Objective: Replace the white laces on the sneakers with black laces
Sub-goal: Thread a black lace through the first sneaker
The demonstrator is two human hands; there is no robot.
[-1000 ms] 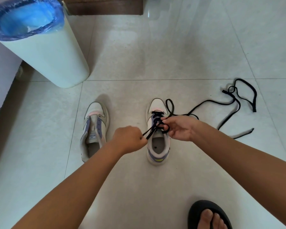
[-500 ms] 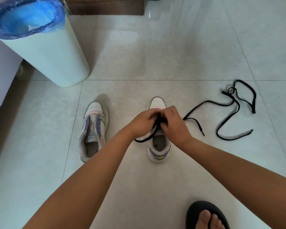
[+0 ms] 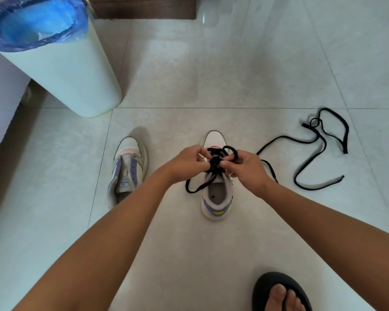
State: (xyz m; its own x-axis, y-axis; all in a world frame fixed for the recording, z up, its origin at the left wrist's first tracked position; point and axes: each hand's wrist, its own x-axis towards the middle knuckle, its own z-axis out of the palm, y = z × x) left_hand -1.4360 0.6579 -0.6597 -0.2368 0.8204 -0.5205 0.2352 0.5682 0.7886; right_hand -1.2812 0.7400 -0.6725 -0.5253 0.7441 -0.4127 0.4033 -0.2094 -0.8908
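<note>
Two white sneakers with purple and pink trim stand on the tiled floor. The right sneaker carries a black lace threaded through its eyelets. Both hands meet over its tongue. My left hand pinches one strand of that lace, and its free end trails on the floor to the shoe's left. My right hand pinches a loop of the same lace. The left sneaker has no lace in it. A second black lace lies loose on the floor to the right.
A white bin with a blue liner stands at the back left. A wooden furniture base lines the far edge. A foot in a black sandal is at the bottom right. A wall runs along the left.
My hands came together over the right sneaker from a wide pull. My right hand now holds a loop above the tongue, and the left strand's end has dropped to the floor.
</note>
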